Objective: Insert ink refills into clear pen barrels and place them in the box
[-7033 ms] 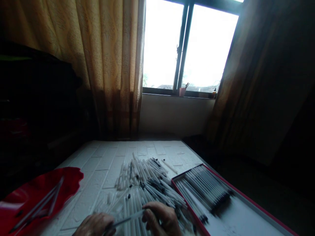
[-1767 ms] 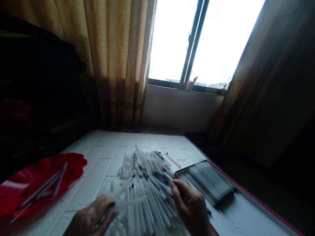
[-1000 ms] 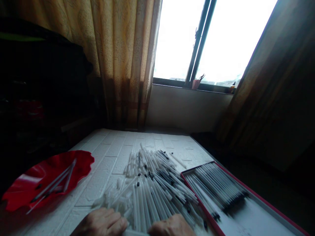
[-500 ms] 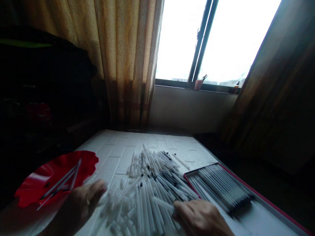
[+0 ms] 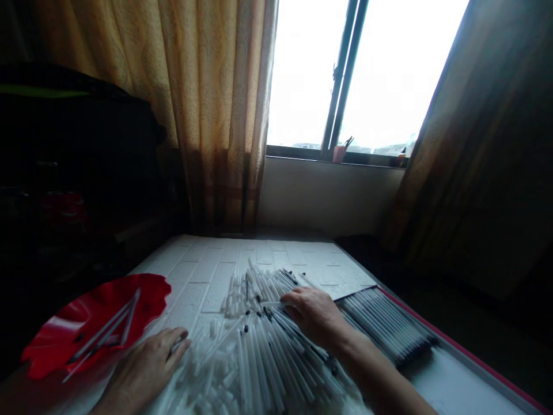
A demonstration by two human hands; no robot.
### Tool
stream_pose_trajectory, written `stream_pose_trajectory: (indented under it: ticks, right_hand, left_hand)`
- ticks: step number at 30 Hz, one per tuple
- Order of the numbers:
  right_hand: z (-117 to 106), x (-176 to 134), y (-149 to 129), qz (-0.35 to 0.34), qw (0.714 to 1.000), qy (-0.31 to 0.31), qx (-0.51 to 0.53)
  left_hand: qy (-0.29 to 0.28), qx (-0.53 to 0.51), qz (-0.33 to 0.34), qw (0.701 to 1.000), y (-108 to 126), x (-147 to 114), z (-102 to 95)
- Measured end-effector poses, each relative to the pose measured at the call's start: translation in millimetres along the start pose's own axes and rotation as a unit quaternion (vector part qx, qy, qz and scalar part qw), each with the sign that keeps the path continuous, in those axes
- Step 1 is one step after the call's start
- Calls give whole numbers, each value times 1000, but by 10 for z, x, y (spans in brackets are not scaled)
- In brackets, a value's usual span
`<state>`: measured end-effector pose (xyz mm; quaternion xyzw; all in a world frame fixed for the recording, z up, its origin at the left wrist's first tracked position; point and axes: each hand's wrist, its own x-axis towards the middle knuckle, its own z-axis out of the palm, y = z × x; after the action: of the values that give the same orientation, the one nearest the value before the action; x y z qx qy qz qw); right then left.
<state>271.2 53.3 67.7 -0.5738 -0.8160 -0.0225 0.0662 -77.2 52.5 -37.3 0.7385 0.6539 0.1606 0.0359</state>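
Observation:
A large heap of translucent plastic pen tubes, some with black ends, spreads over the middle of the table. Over the far part of the heap my right hand is closed, with a pale pen tube sticking out leftward from its fingertips. At the heap's left edge rests my left hand, its thumb and fingers curled together. A small, thin, greyish piece shows between them, too little of it to name. Shorter clear pieces lie beside that hand.
A red wavy-edged dish with a few pen parts stands at left. At right, a shallow red-edged box holds a neat row of black-ended tubes. The table has a white brick pattern. Curtains and a window stand behind.
My right hand has moved forward from the near right of the heap to its far part. My left hand stays near the same place. The view has shifted slightly.

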Motion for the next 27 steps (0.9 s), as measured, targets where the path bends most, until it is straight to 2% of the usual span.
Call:
stream_pose_trajectory:
  ticks: [3,7,14,20,27]
  right_hand:
    - [108,205,-42,-21,1000,-14,-1]
    - [201,350,-83,-38,999,-21,2]
    - [180,315,34,-18,999,22,22]
    - [-17,12,460,59,996,57,17]
    - [-136,-429,1043,187,981,46,0]
  left_hand:
    - [-44,-2,-6,999,44,5,-63]
    - [-68,-3,-8,998,99,-1,-121]
    - [-71,-2,-5,997,61,31,-50]
    - [-48,-13,21,999,-21,63,27]
    - [48,-5,57,997,-120,100,185]
